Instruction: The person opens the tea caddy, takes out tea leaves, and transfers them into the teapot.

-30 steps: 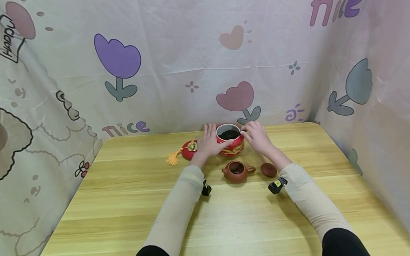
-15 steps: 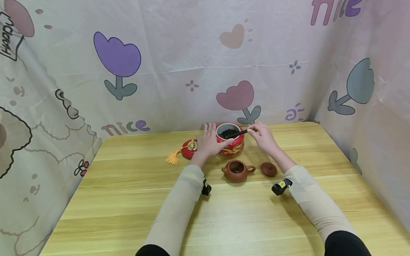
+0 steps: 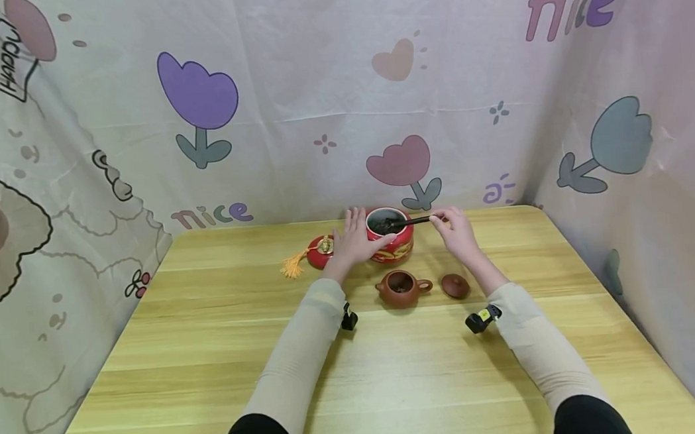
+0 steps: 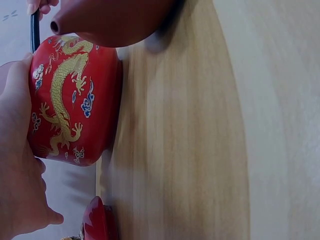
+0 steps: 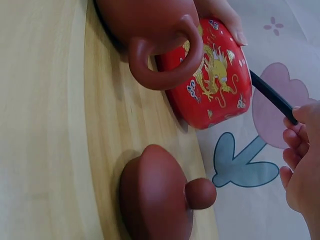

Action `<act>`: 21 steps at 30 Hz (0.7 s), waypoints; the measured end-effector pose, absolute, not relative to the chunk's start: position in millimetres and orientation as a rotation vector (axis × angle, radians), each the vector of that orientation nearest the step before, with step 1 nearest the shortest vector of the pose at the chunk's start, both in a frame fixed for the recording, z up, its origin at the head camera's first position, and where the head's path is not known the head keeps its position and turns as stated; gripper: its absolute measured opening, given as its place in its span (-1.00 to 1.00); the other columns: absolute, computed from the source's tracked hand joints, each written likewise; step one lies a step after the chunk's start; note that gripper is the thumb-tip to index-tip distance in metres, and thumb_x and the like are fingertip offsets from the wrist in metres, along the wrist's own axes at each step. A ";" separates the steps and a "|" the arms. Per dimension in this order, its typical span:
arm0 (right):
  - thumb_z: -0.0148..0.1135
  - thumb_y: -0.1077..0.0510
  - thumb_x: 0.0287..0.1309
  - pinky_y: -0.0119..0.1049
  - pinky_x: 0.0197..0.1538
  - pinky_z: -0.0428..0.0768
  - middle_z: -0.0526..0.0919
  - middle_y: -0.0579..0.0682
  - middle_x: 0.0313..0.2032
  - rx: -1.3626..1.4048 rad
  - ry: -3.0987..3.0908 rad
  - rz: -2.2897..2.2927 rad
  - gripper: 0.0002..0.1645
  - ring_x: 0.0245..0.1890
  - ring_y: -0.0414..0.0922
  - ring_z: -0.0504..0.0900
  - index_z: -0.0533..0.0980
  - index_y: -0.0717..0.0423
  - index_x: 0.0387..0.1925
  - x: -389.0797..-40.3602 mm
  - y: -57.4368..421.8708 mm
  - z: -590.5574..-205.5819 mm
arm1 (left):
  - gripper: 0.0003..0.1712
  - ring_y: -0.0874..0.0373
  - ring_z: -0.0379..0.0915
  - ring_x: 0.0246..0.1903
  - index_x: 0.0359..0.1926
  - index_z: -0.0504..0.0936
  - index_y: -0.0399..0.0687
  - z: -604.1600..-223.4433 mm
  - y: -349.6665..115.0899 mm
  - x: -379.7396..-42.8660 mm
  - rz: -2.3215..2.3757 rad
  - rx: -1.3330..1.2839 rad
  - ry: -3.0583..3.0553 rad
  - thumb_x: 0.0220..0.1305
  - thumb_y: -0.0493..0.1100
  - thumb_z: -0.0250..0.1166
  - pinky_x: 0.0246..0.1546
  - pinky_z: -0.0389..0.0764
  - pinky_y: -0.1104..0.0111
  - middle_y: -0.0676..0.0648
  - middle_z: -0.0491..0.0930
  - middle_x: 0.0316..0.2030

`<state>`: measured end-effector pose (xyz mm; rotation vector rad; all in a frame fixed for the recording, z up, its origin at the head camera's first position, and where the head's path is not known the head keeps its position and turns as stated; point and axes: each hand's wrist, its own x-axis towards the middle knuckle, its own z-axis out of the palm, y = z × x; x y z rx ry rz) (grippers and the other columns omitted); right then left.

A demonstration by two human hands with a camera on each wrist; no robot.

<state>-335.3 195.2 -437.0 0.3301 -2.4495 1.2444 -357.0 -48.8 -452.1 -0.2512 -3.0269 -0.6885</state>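
The left hand (image 3: pixel 354 244), fingers straight, thumb spread, touches the red jar (image 3: pixel 394 251) far on the desk (image 3: pixel 405 386). The right hand (image 3: pixel 457 233) pinches a black tool (image 3: pixel 415 221) reaching into the jar. Nearer stands a brown teapot (image 3: pixel 397 297), a brown lid (image 3: pixel 455 286) to its right.

Pale wall hanging (image 3: pixel 290 61), apparently fabric, draped behind light wood tabletop (image 3: pixel 176 340); purple tulip (image 3: pixel 198 90), coloured "nice" lettering (image 3: pixel 576 10) printed; right corner (image 3: pixel 542 125) softly shaded.
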 end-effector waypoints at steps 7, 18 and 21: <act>0.16 0.18 0.33 -0.17 0.02 0.37 0.59 0.29 -0.13 0.274 -2.401 1.253 -0.71 -0.11 0.09 0.45 0.58 0.37 -0.13 -332.7 202.2 -436.9 | 0.36 -0.02 -0.39 0.57 0.56 -0.22 0.09 -452.0 -49.1 -360.2 -0.692 -0.252 -3.048 -0.07 0.77 -0.09 0.44 -0.15 -0.27 -0.04 -0.25 0.58; 0.20 0.21 0.29 -0.21 -0.06 0.33 0.58 0.31 -0.18 0.266 -2.342 1.235 -0.74 -0.14 0.07 0.43 0.59 0.38 -0.13 -330.7 208.9 -438.6 | 0.36 -0.02 -0.38 0.57 0.56 -0.21 0.07 -453.8 -49.4 -360.7 -0.692 -0.243 -3.043 -0.06 0.75 -0.06 0.44 -0.14 -0.27 -0.05 -0.23 0.57; 0.20 0.22 0.29 -0.21 -0.07 0.33 0.58 0.31 -0.18 0.260 -2.336 1.243 -0.75 -0.14 0.07 0.43 0.59 0.38 -0.15 -330.0 209.8 -439.4 | 0.36 -0.03 -0.38 0.56 0.56 -0.21 0.08 -454.6 -49.1 -361.1 -0.701 -0.241 -3.045 -0.06 0.75 -0.06 0.44 -0.14 -0.26 -0.05 -0.24 0.58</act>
